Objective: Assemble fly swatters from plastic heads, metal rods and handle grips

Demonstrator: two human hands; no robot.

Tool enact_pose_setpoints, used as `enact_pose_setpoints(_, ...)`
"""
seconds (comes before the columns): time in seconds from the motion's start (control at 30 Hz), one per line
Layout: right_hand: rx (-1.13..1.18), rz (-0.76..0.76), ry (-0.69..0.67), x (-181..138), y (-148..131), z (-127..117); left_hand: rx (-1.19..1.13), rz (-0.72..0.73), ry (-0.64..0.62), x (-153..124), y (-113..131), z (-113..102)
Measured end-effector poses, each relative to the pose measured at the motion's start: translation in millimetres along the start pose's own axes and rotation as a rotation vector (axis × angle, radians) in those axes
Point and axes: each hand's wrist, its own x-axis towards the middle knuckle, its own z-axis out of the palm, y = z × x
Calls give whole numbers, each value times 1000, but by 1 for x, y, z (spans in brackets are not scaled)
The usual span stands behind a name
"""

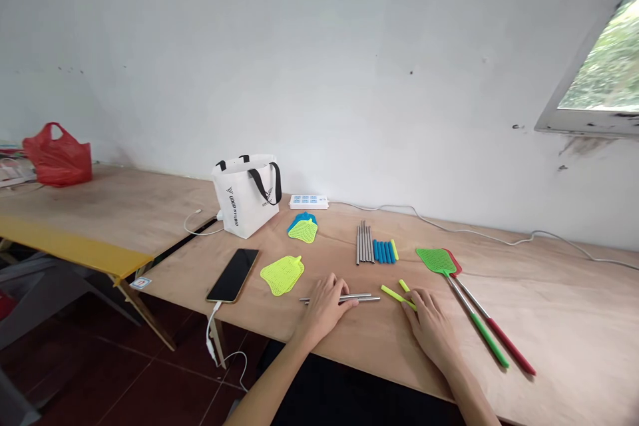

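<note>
My left hand is closed over thin metal tubes that lie crosswise near the table's front edge. To the right, my right hand has its fingers on yellow-green handle sleeves, whose far ends stick out past the fingertips. Yellow fly swatter heads rest left of my left hand, and a blue head lies partly under another yellow one behind them. Several metal tubes stand in a row beside blue sleeves. A green fly swatter and a red fly swatter lie at the right.
A phone with a white cable sits at the table's left front. Behind it stands a white tote bag, next to a power strip whose cord runs along the wall. A red plastic bag rests on the other table.
</note>
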Motion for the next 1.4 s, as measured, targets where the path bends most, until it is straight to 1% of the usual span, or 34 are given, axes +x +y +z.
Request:
enact_pose_setpoints(0.13, 15, -6, -2, 0, 0, 0, -4, -5, 6, 1, 0, 0)
enact_pose_setpoints(0.33, 16, -20, 31, 2, -1, -1, -43, 74, -5, 2, 1, 0)
enact_pose_setpoints(0.53, 41, -101, 70, 5, -5, -5, -114, 91, 27, 4, -3, 6)
enact_pose_setpoints(0.83, 102, -177, 46, 5, -9, -16, -117, 135, 30, 3, -3, 4)
enact_pose_setpoints(1.17, 175, -161, 43, 8, -9, -19, -156, 137, 42, 5, -3, 4)
enact_pose_setpoints(1.4, 252, -113, -16, 9, -13, -24, -184, 141, 42, 5, -5, 4)
